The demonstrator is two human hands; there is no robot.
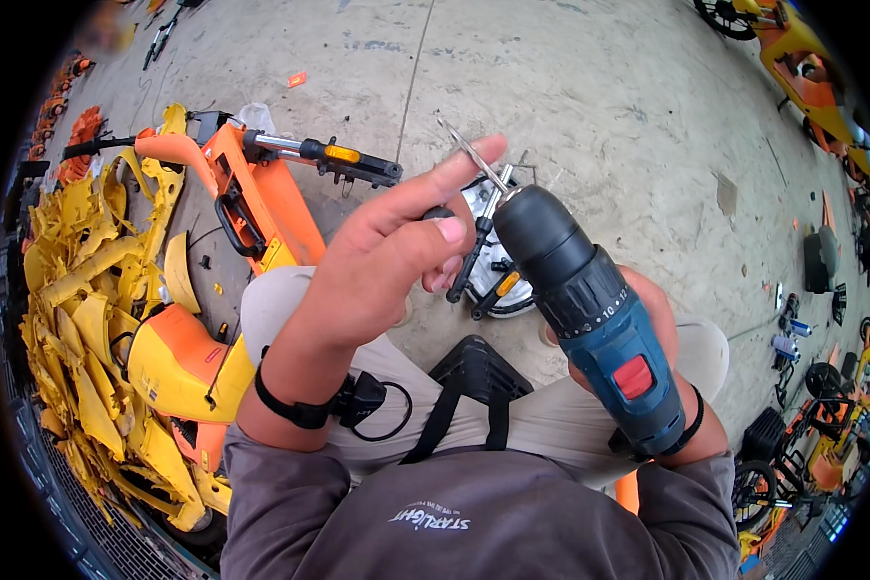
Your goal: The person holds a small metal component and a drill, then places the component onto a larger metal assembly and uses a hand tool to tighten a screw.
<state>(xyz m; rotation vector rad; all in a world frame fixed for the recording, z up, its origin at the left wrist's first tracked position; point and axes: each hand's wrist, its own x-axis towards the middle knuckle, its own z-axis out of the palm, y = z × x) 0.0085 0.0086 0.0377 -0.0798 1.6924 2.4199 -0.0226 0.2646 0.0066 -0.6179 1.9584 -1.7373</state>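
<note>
Head view: right grip (652, 307) round drill (594, 333); left grip (389, 246) pinching dark piece (438, 213); floor (580, 97) ahead, yellow panels (92, 324) edging left.

Matt plastic drill (590, 300), shiny metal bit (486, 169), concrete floor (570, 77)

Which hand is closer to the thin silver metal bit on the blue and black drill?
Left. The left hand is at the bit, its pointing finger crossing under it; the right hand is farther back, partly hidden behind the drill.
</note>
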